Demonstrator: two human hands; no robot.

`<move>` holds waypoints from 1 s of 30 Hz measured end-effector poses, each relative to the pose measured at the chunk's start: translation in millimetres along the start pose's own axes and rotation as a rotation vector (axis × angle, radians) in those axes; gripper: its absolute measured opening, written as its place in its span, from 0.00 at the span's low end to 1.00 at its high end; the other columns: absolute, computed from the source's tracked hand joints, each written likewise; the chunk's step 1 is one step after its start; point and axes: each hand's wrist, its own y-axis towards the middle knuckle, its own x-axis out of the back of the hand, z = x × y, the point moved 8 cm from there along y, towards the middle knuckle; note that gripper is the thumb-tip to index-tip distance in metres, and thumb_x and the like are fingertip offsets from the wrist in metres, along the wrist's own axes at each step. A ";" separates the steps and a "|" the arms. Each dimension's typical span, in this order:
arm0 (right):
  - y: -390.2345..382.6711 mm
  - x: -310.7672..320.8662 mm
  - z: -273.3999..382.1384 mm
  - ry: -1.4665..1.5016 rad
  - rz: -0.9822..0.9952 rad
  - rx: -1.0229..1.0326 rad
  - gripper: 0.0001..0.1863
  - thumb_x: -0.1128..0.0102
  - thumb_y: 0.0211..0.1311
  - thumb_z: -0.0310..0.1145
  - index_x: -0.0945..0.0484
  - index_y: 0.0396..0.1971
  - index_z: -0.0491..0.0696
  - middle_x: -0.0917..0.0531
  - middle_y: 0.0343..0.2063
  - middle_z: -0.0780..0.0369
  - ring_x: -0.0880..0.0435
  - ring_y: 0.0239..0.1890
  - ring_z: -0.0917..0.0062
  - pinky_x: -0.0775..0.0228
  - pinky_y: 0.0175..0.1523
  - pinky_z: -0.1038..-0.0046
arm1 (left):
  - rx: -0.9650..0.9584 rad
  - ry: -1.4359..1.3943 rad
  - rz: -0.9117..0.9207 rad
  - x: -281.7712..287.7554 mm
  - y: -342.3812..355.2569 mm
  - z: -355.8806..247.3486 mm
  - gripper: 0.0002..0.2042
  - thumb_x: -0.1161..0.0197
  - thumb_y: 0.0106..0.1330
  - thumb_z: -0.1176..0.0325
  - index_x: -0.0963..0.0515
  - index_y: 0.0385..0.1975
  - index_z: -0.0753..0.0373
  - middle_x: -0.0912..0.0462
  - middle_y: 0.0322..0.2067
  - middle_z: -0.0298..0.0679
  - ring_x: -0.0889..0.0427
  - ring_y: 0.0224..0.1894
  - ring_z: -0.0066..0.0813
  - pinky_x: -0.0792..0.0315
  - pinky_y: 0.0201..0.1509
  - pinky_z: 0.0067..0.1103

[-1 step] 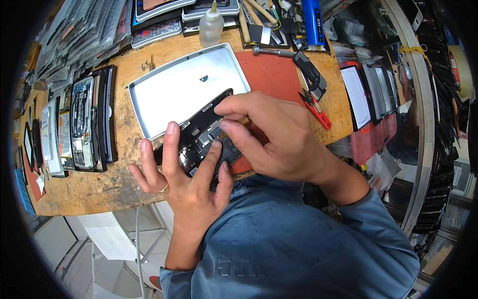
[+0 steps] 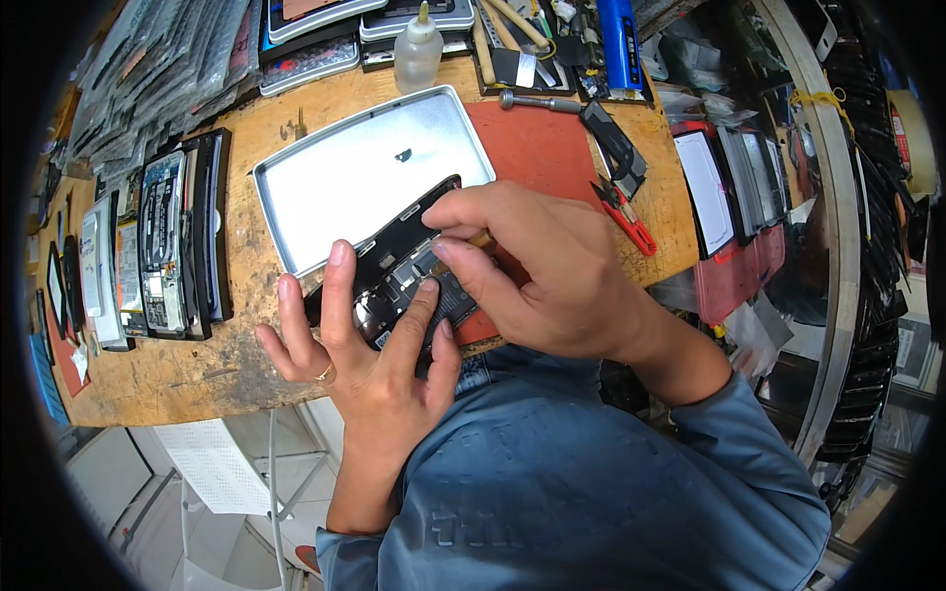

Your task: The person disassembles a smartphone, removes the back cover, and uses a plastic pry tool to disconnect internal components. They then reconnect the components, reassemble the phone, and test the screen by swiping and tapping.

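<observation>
An opened phone (image 2: 445, 295) lies at the table's near edge, its dark inner parts exposed. Its black panel (image 2: 394, 236) is tilted up along the far side. My left hand (image 2: 379, 360) steadies the phone: the index fingertip presses on the inside, the thumb is by the near edge, and the other fingers are spread. Over the phone's right part, my right hand (image 2: 542, 266) is closed in a pinch. A bit of something brownish shows behind its thumb, mostly hidden by the fingers, so its kind cannot be told.
Behind the phone lies a white tray (image 2: 365, 167) with a small dark piece (image 2: 402, 156) in it. Red-handled snips (image 2: 631, 225) and a screwdriver (image 2: 540, 102) lie to the right. A clear bottle (image 2: 419, 57) stands at the back. Opened phones (image 2: 168, 246) stand in a row at left.
My right thumb and the brownish thing in the pinch have shifted very slightly; less of that thing shows now. My left hand and the phone have stayed in place.
</observation>
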 end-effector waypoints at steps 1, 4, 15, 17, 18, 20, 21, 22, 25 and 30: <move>1.5 -0.4 -0.2 -0.007 0.001 0.013 0.13 0.29 0.62 0.17 0.18 0.46 0.39 0.12 0.34 0.56 0.08 0.34 0.72 0.17 0.36 0.75 | 0.002 -0.004 -0.002 -0.3 1.2 0.0 0.13 0.30 0.61 0.53 0.08 0.45 0.38 0.37 0.77 0.42 0.56 0.81 0.59 0.78 0.80 0.53; 4.2 -2.2 -2.3 -0.019 0.004 0.028 0.15 0.28 0.60 0.17 0.18 0.46 0.39 0.12 0.34 0.55 0.08 0.33 0.70 0.18 0.35 0.75 | 0.008 -0.009 -0.003 -1.1 3.1 0.4 0.13 0.30 0.61 0.53 0.08 0.45 0.39 0.38 0.78 0.42 0.56 0.81 0.59 0.77 0.80 0.54; 12.3 -21.4 18.7 0.005 0.324 0.234 0.16 0.36 0.59 0.28 0.20 0.47 0.41 0.19 0.34 0.58 0.17 0.36 0.65 0.24 0.41 0.65 | -0.002 -0.047 -0.013 -2.3 4.4 1.5 0.10 0.30 0.61 0.54 0.08 0.39 0.44 0.38 0.78 0.43 0.56 0.81 0.60 0.77 0.79 0.54; 16.0 -22.7 25.6 -0.097 0.420 0.252 0.17 0.36 0.57 0.29 0.20 0.47 0.41 0.21 0.34 0.58 0.19 0.35 0.66 0.25 0.40 0.66 | 0.007 -0.052 -0.010 -1.8 3.3 2.5 0.09 0.30 0.61 0.54 0.08 0.37 0.45 0.38 0.78 0.43 0.55 0.81 0.60 0.76 0.79 0.55; 18.5 -21.3 29.2 -0.182 0.471 0.263 0.18 0.36 0.56 0.29 0.20 0.47 0.40 0.22 0.34 0.58 0.20 0.34 0.66 0.26 0.39 0.67 | 0.014 -0.052 -0.001 -1.7 1.8 3.6 0.09 0.29 0.60 0.54 0.08 0.37 0.45 0.38 0.78 0.43 0.55 0.81 0.60 0.76 0.79 0.55; 19.3 -20.7 29.9 -0.237 0.468 0.290 0.18 0.35 0.56 0.30 0.20 0.46 0.40 0.22 0.34 0.58 0.20 0.33 0.67 0.28 0.38 0.67 | 0.013 -0.057 0.005 -2.4 2.3 3.7 0.08 0.29 0.60 0.55 0.09 0.36 0.45 0.38 0.78 0.43 0.55 0.81 0.60 0.76 0.79 0.55; 17.8 -21.2 28.3 -0.203 0.417 0.309 0.18 0.35 0.56 0.31 0.20 0.46 0.40 0.23 0.33 0.59 0.21 0.33 0.68 0.29 0.37 0.67 | 0.009 -0.059 0.000 -2.6 3.6 2.7 0.08 0.29 0.60 0.55 0.09 0.35 0.45 0.38 0.78 0.43 0.54 0.81 0.60 0.76 0.79 0.54; 17.3 -20.0 28.4 -0.165 0.366 0.329 0.18 0.34 0.55 0.31 0.20 0.46 0.40 0.23 0.33 0.59 0.21 0.32 0.68 0.30 0.37 0.67 | 0.008 -0.059 -0.003 -2.4 3.9 2.2 0.07 0.29 0.60 0.55 0.09 0.34 0.45 0.38 0.78 0.43 0.54 0.81 0.60 0.76 0.79 0.54; 18.4 -18.6 29.6 -0.313 0.414 0.304 0.18 0.34 0.55 0.32 0.20 0.45 0.41 0.23 0.33 0.60 0.20 0.33 0.68 0.30 0.36 0.66 | 0.015 -0.066 0.000 -1.7 3.3 3.7 0.06 0.29 0.60 0.56 0.09 0.33 0.45 0.36 0.77 0.43 0.53 0.81 0.59 0.76 0.80 0.53; 18.8 -16.6 26.4 -0.261 0.354 0.301 0.18 0.34 0.56 0.32 0.20 0.46 0.41 0.22 0.33 0.60 0.20 0.33 0.66 0.32 0.35 0.66 | 0.015 -0.064 -0.006 -1.0 5.3 3.5 0.06 0.29 0.60 0.56 0.09 0.34 0.43 0.35 0.77 0.43 0.50 0.80 0.59 0.76 0.80 0.53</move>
